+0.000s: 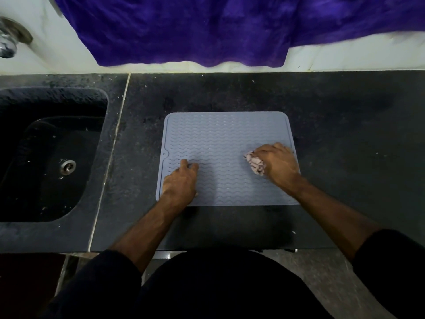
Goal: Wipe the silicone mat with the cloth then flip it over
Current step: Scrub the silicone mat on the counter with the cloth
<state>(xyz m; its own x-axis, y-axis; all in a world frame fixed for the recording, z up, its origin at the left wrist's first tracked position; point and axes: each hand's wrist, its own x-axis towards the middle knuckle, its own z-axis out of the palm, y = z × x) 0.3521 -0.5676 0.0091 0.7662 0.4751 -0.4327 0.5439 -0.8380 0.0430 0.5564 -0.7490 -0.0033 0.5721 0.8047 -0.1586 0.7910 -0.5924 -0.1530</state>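
Person's wearing a dark top, basically black in this light, with long sleeves pushed up so both forearms are bare well past the wrist. The left sleeve (108, 270) bunches loosely around the elbow, and the right sleeve (391, 256) does the same. No watch, rings or bands on the left hand (180, 181) or right hand (278, 163). Dark clothing covers the torso too.

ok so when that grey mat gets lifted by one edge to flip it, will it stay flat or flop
Probably flop: the silicone mat looks thin and lies flush on the counter, so a lifted edge should bend and drape. It likely slides a little under wiping, since the left hand presses it down while the right hand works the cloth. It looks light, unlikely to break.
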